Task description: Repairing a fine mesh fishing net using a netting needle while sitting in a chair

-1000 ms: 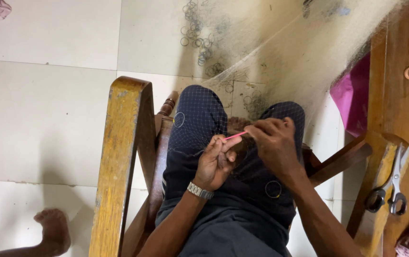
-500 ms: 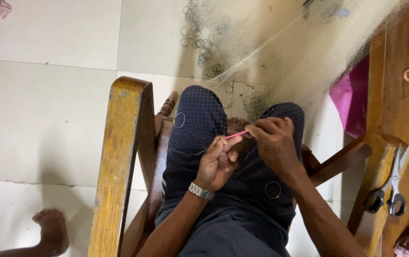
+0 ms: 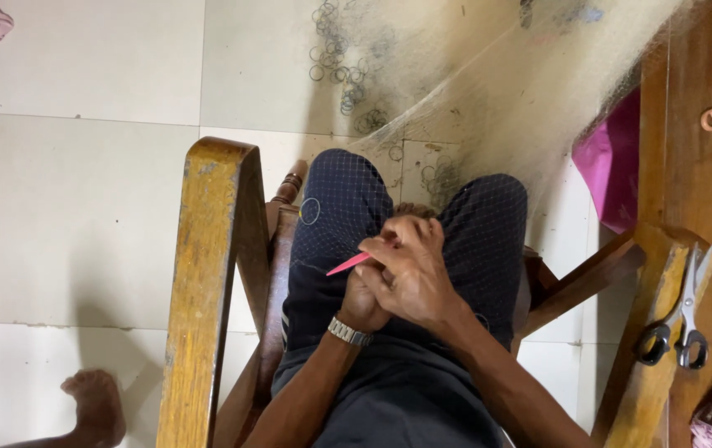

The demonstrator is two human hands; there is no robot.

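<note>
Both hands on lap — right hand (image 3: 410,274) pinching one pink needle (image 3: 349,264); left hand (image 3: 364,303) curled under, grip unclear.

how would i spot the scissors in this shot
Look at the wooden chair's right armrest, at the picture's right edge. The scissors lie on it, black handles nearest the person, metal blades pointing away, the only metal tool there.

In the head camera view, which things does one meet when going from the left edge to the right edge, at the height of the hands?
Bare foot → left wooden armrest → pink needle → right hand over the left hand → right wooden armrest → scissors.
</note>
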